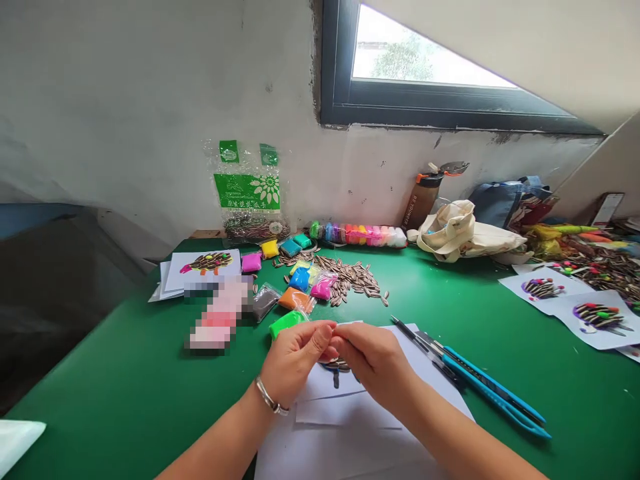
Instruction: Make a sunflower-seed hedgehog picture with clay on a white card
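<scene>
Fingertips together, my left hand [297, 357] and my right hand [375, 357] meet over the papers in front of me. Both are closed in a pinch; whatever is between the fingers is hidden or too small to make out. Below them lies a sheet of white paper [320, 390] with a seed picture [337, 379] partly covered by my hands. Striped sunflower seeds and a dark, leg-like strip show there. A bright green clay packet [286, 324] is just beyond my left hand. Larger white sheets [300, 453] lie underneath.
Several coloured clay packets [296, 300] and loose sunflower seeds [355, 280] lie ahead. Pens [425, 347] and blue tweezers-like tool [495, 393] rest right. A seed bag [253, 200], bottle [420, 200] and cloth bag [450, 233] stand along the wall. Finished-looking seed pictures [600, 320] lie far right.
</scene>
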Demonstrator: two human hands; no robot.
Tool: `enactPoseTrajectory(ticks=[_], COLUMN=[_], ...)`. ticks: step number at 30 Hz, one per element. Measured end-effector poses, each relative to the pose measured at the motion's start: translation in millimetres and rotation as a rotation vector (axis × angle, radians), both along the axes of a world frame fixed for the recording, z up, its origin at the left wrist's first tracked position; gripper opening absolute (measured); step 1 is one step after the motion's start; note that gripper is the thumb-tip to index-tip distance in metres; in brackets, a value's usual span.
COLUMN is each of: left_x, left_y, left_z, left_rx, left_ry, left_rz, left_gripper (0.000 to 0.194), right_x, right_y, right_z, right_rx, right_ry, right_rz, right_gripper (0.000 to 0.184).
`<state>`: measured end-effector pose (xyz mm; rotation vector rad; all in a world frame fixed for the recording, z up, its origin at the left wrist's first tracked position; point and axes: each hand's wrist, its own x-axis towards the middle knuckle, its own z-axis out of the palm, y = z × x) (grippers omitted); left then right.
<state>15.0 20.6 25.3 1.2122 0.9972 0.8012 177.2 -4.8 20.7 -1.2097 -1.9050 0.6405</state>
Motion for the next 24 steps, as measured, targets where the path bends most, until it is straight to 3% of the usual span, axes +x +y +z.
enactPoseTrajectory(ticks=[3,7,11,15,18,24], left_x=[4,5,3,1,0,2], left_y=[0,0,2,3,3,4], left_z=[-3.7,-4.2,-4.5,-7.7,-7.9,-2.0], left_rx=[-0.174,-0.302,-0.331,-0.284,-0.260,-0.260], left_ry=[-0.148,-0.261,-0.291,-0.281,-0.263,-0.270], left_rz=[-0.083,-0.072,-0.036,-0.033,-0.030,0.059], left_gripper=[0.056,0.047,0.045,0.051,0.048,0.041], right_x=[0,-1,-2,-2,-1,0], right_y=[-3,-2,-1,0,-1,-4], right_z=[-2.1,-8.0,-8.1,-10.8,-14.3,-7.5], right_rx=[0.153,0.207,0.345,0.476,0.370,-0.010], right_ry=[-0.117,-0.115,-0.253,-0.315,-0.265,-0.066], right_rz=[-0.010,-0.056,-0.029,0.012,0.029,0.000], right_gripper=[0.028,0.033,0.033,0.050,0.050,0.027])
